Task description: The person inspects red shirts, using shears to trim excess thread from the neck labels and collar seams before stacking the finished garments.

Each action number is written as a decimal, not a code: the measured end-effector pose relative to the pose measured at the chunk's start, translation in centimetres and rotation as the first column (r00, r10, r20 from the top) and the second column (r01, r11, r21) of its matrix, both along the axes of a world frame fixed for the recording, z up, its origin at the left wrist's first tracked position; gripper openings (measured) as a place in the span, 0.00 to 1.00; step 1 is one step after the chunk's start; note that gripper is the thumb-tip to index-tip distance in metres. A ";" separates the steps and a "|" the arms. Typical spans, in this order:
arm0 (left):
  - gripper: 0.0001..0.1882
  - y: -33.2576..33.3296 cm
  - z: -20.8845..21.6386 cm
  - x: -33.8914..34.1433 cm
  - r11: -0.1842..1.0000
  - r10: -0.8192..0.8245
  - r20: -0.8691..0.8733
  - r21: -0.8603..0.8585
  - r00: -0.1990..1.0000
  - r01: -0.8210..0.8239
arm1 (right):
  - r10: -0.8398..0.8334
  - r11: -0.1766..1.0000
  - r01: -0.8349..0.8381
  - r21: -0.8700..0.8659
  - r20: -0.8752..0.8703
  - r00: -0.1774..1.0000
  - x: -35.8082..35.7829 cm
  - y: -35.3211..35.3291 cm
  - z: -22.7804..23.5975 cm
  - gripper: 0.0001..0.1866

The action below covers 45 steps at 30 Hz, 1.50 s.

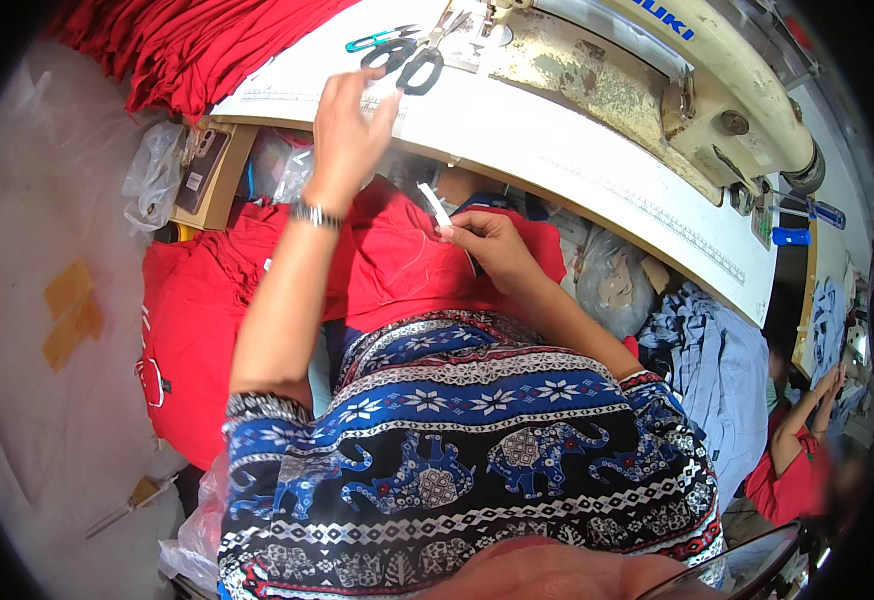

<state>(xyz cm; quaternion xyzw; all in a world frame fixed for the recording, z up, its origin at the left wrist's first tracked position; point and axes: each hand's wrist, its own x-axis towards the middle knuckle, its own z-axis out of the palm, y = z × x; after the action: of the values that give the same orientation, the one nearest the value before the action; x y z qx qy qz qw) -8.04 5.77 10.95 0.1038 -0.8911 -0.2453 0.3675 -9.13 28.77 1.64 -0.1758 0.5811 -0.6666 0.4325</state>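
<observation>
My left hand (pixel 349 135) reaches over the table's front edge with fingers apart. Its fingertips are at the black handle loops of the scissors (pixel 423 68), apparently touching them; I cannot tell whether they grip. The scissors lie on the white table, blades pointing to the sewing machine (pixel 597 80). Beside them lies a small teal thread snipper (pixel 372 41). My right hand (pixel 497 247) is closed, pinching a narrow white strip (pixel 434 205) between thumb and fingers, above the red fabric (pixel 397 265) on my lap.
A heap of red garments (pixel 187 50) lies at the table's far left. Light blue fabric (pixel 712 370) hangs at my right, near a clear plastic bag (pixel 612 282). A blue-handled screwdriver (pixel 825 213) lies at the table's right end. Another person's hands (pixel 825 388) show far right.
</observation>
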 end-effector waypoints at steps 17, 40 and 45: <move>0.17 -4.5 5.4 -7.0 0.951 0.121 0.733 -0.279 0.670 0.135 | 0.022 1.000 -0.016 -0.019 0.409 0.912 -0.2 -1.0 1.3 0.11; 0.19 2.8 3.5 20.0 0.879 -0.414 0.740 0.476 0.530 0.022 | 0.141 0.989 -0.138 -0.046 0.072 0.987 1.0 -1.8 2.3 0.09; 0.17 3.3 2.8 19.1 0.874 -0.438 0.722 0.481 0.536 0.067 | 0.151 0.988 -0.149 -0.046 0.063 0.986 1.2 -1.7 2.5 0.07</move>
<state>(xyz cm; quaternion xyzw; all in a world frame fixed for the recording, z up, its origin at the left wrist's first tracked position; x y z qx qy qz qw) 11.11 9.03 13.74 0.1434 -0.8939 -0.3964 -0.1526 -7.96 27.08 4.10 -0.2058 0.5376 -0.6495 0.4968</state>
